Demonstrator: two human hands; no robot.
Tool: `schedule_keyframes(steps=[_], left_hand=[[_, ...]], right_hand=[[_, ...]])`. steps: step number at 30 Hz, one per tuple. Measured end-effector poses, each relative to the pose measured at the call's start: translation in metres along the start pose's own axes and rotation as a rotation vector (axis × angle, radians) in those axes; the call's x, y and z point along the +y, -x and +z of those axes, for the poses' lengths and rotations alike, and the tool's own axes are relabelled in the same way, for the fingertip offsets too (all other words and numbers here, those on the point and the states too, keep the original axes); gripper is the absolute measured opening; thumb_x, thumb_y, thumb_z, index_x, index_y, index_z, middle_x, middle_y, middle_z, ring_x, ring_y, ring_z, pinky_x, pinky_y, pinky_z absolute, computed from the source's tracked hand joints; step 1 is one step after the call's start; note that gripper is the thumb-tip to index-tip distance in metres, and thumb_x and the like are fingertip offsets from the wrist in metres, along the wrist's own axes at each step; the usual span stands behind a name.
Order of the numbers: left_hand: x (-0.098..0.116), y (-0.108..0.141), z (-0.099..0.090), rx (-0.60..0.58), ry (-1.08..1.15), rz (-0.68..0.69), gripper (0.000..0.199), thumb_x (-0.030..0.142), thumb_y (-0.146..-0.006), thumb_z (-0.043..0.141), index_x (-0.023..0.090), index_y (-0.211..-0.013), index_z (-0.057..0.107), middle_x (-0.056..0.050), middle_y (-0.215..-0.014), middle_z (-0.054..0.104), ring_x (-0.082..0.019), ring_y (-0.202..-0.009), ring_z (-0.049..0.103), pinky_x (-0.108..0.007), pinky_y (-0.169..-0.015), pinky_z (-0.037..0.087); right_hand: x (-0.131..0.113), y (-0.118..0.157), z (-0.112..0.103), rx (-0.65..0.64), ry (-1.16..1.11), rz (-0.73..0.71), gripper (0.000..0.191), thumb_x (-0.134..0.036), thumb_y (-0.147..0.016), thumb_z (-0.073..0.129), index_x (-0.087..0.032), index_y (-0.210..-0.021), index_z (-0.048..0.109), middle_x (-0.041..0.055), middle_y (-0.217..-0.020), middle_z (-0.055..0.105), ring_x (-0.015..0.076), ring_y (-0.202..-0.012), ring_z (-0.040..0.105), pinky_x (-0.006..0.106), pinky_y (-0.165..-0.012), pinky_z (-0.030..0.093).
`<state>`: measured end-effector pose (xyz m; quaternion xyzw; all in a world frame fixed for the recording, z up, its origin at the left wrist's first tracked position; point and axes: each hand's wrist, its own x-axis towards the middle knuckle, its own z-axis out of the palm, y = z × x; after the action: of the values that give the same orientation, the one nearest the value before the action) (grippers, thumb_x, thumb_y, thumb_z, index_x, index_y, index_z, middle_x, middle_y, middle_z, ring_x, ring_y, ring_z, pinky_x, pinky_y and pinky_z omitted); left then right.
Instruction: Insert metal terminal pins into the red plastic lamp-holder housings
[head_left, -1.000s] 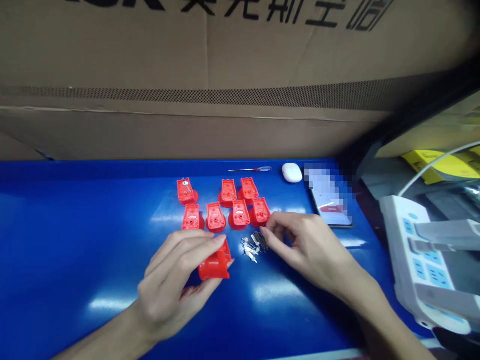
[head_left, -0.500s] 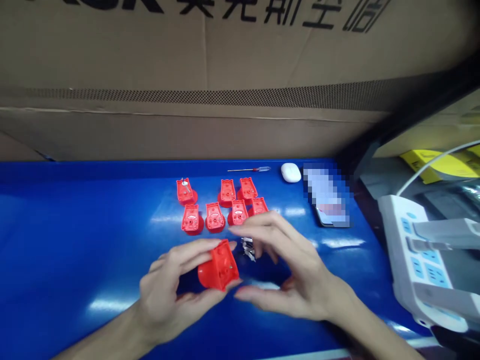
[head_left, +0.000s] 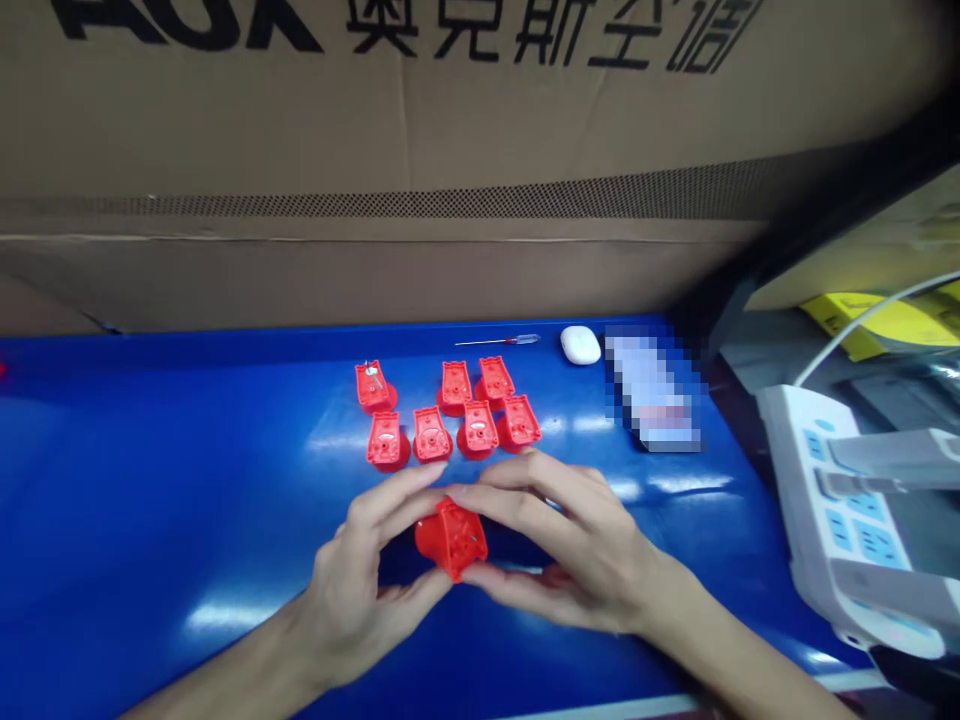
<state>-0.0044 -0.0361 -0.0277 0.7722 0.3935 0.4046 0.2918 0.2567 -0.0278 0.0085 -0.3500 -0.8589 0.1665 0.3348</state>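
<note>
Curling half-closed around the rounded end of a red plastic part, the left hand held it above the table, its long axis lying sideways between the hands, neither nearer. The right hand, also half-closed, gripped its squared end, just below other red parts.

Smooth, glossy red moulded plastic on the held housing and on the row of housings near the worktop's far edge; glossy, glare-streaked blue coating on the worktop; matt, faintly ribbed brown cardboard on the carton beyond; smooth white plastic on the small case and the power strip; thin metal on the screwdriver shaft.
</note>
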Motion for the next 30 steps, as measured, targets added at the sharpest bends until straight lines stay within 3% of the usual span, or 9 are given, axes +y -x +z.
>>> schedule_keyframes(steps=[6,9,11,14,17,21,25,30], left_hand=[[0.006,-0.008,0.002,0.007,0.091,-0.053,0.085,0.012,-0.092,0.082,0.033,-0.165,0.042,-0.010,-0.137,0.078,-0.027,-0.111,0.084,-0.039,-0.098,0.074],[0.013,-0.018,0.001,0.116,0.129,-0.035,0.092,0.011,-0.086,0.087,0.029,-0.164,0.042,-0.014,-0.146,0.071,-0.026,-0.108,0.082,-0.037,-0.083,0.074],[0.013,-0.027,-0.004,0.155,0.110,0.015,0.092,0.012,-0.084,0.086,0.026,-0.164,0.042,-0.018,-0.154,0.063,-0.027,-0.106,0.078,-0.039,-0.075,0.071],[0.005,-0.043,-0.017,0.286,-0.039,0.010,0.069,0.014,-0.089,0.083,0.027,-0.151,0.057,-0.013,-0.147,0.066,-0.024,-0.101,0.075,-0.042,-0.082,0.067],[-0.010,-0.060,-0.032,0.403,-0.168,-0.085,0.046,0.023,-0.096,0.081,0.026,-0.139,0.066,-0.009,-0.136,0.069,-0.024,-0.104,0.073,-0.042,-0.088,0.064],[-0.033,-0.078,-0.049,0.327,-0.246,-0.146,0.032,0.033,-0.103,0.075,0.026,-0.134,0.071,-0.007,-0.140,0.072,-0.028,-0.127,0.070,-0.045,-0.104,0.061],[-0.051,-0.085,-0.056,0.181,-0.201,-0.186,0.036,0.041,-0.108,0.068,0.028,-0.141,0.071,-0.008,-0.152,0.068,-0.030,-0.144,0.062,-0.049,-0.115,0.057],[-0.062,-0.084,-0.056,0.120,-0.202,-0.197,0.039,0.048,-0.109,0.064,0.028,-0.142,0.072,-0.009,-0.156,0.068,-0.031,-0.148,0.061,-0.055,-0.123,0.052]], right_hand=[[0.003,-0.015,-0.008,-0.008,0.151,-0.052,0.043,-0.040,-0.104,0.075,-0.021,-0.141,0.065,0.0097,-0.123,0.078,0.0235,-0.107,0.076,0.034,-0.074,0.057],[0.005,-0.039,-0.022,0.078,0.068,-0.061,0.044,-0.038,-0.100,0.080,-0.019,-0.137,0.065,0.0104,-0.116,0.078,0.0238,-0.099,0.073,0.036,-0.077,0.059],[0.010,-0.059,-0.030,0.152,0.027,0.031,0.040,-0.036,-0.097,0.084,-0.021,-0.130,0.068,0.0086,-0.111,0.076,0.0236,-0.097,0.071,0.037,-0.082,0.059],[0.026,-0.089,-0.033,0.179,0.102,0.117,0.039,-0.041,-0.096,0.085,-0.019,-0.124,0.070,0.0089,-0.112,0.074,0.0250,-0.097,0.069,0.038,-0.082,0.058],[0.044,-0.116,-0.025,0.067,0.270,0.159,0.039,-0.045,-0.098,0.083,-0.017,-0.121,0.072,0.0115,-0.115,0.073,0.0319,-0.112,0.066,0.044,-0.094,0.057],[0.060,-0.140,-0.010,-0.138,0.336,0.215,0.042,-0.046,-0.099,0.083,-0.013,-0.122,0.074,0.0156,-0.122,0.069,0.0343,-0.119,0.061,0.045,-0.096,0.056],[0.065,-0.150,0.000,-0.214,0.322,0.187,0.043,-0.044,-0.096,0.086,-0.011,-0.121,0.076,0.0162,-0.121,0.067,0.0341,-0.120,0.059,0.048,-0.104,0.053],[0.066,-0.154,0.011,-0.280,0.328,0.156,0.040,-0.040,-0.091,0.091,-0.012,-0.115,0.078,0.0169,-0.117,0.068,0.0353,-0.116,0.058,0.048,-0.101,0.053]])
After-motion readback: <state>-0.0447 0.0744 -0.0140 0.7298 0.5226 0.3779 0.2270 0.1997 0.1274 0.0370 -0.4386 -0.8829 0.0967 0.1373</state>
